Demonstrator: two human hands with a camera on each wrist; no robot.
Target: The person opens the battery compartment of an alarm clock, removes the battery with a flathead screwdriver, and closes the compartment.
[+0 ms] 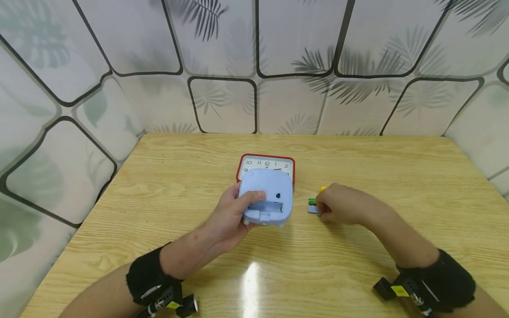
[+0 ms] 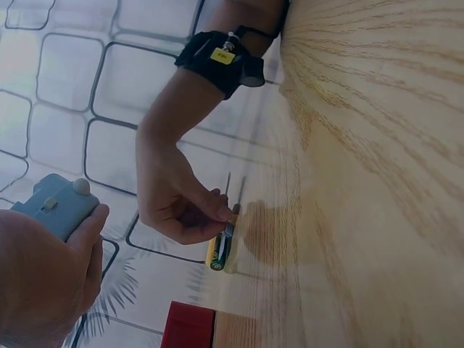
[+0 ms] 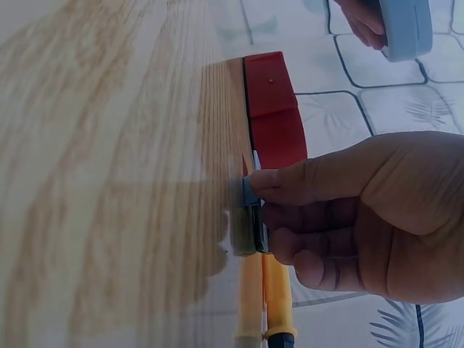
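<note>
My left hand [image 1: 228,214] grips a small light blue alarm clock [image 1: 264,183] above the table, thumb across its back. The back faces up, showing a black knob [image 1: 278,195] and an uncovered battery compartment [image 1: 272,206]; its face is hidden. To the right, my right hand [image 1: 346,204] is down at the tabletop, thumb and fingertips pinching a small light blue battery cover [image 3: 250,190]. A green battery [image 1: 312,202] lies right beside those fingertips, partly hidden by them. Just beyond the hand shows the yellow handle [image 3: 278,297] of a screwdriver.
A red-framed clock [image 1: 293,165] with a white dial lies behind the blue one, which overlaps its lower part. The wooden table [image 1: 179,176] ends at a patterned wall covering [image 1: 286,104]. Both wrists wear black straps [image 1: 441,280] with cameras.
</note>
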